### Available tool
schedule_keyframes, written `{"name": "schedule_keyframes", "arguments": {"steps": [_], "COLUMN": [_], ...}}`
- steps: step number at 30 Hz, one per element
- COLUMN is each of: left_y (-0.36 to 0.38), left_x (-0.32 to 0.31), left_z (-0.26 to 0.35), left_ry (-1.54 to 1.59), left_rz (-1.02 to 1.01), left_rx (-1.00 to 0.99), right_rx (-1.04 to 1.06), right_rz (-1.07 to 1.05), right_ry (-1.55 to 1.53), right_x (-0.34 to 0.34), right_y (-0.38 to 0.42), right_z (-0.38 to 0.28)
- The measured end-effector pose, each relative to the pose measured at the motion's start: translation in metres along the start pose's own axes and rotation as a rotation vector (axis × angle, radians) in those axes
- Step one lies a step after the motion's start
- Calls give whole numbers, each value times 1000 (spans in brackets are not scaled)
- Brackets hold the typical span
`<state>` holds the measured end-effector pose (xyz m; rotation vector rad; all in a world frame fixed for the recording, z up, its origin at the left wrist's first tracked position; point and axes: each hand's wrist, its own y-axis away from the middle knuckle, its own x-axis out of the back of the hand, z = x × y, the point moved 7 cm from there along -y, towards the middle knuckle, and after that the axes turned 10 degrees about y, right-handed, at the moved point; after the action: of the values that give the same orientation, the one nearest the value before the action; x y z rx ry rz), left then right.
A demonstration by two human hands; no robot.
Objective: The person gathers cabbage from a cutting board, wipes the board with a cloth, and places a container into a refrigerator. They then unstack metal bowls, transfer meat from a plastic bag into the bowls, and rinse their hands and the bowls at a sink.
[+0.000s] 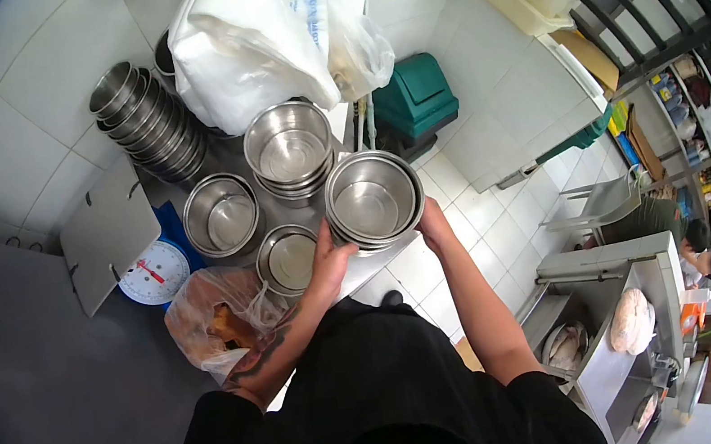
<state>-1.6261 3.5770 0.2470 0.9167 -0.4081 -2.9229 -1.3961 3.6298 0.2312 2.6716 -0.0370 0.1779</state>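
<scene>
- The person holds a stack of pots between two hands, over the edge of the worktop; whether it touches the worktop, one cannot tell.
- The left hand presses the stack's side, its thumb apart from the partly hidden fingers.
- The right hand curls its fingers against the opposite side; their tips are hidden.
- The step in hand seems to be handling this stack; any move calls for an even grip, away from the second stack and the small pot.
</scene>
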Motion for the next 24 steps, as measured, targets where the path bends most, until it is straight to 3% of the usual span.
{"name": "schedule_keyframes", "arguments": {"steps": [2, 5, 6, 7, 8, 10, 11, 13, 16, 20, 22, 24], "left_y": [2, 9, 10, 12, 16, 23, 26, 26, 29, 31, 32, 35], "left_x": [-6, -6, -3, 3, 6, 0, -6, -12, -14, -4, 4, 7], "left_z": [-7, -2, -1, 8, 17, 37, 46, 50, 51, 55, 54, 55], "left_ry": [-182, -180, -182, -292, -400, -471, -541, -509, -486, -472, -477, -504], "left_rz": [-148, -142, -144, -120, -98, -125, -146, -170, -172, -142, -130, -165], "left_rx": [-32, -29, -30, -165, -299, -334, -375, -381, -377, -425, -437, -448], "right_rx": [11, -15, 48, 111, 288, 584, 581, 725, 587, 649, 745, 1111], "right_rz": [-10, -38, 29, 95, 315, 399, 404, 366, 284, 174, 223, 333], "right_ry": [40, 87, 136, 187, 471, 739, 739, 1051, 1236, 1225, 1225, 1125], "right_x": [6, 14, 23, 31, 46, 23, 14, -12, -23, -29, -36, -47], "right_y": [3, 12, 13, 13, 12, 56, 59, 61, 19, 32, 37, 60], "right_z": [1, 0, -6, -13, -28, -106, -115, -132, -112, -139, -147, -170]}}
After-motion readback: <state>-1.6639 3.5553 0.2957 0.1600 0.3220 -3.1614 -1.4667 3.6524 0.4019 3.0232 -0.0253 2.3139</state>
